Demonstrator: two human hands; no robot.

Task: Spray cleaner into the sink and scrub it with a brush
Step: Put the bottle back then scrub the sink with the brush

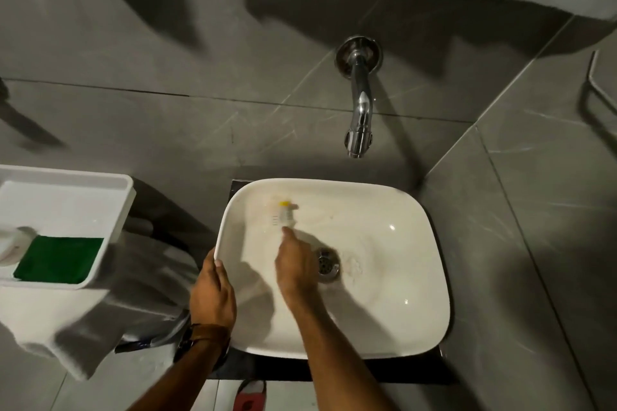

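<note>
A white rounded sink [400, 320] sits on a dark counter, with a metal drain [328, 264] near its middle. My right hand [295, 269] is inside the basin, shut on a small pale brush [286, 213] with a yellow tip; the brush is blurred and lies against the far left inner wall. My left hand [212, 294] grips the sink's left rim. Faint foam lies on the basin floor to the right of the drain.
A chrome tap [360, 110] juts from the grey tiled wall above the sink. At the left a white tray [117, 207] holds a green scouring pad [60, 260] and a white bottle [13, 243]. A grey cloth [133, 297] lies between tray and sink.
</note>
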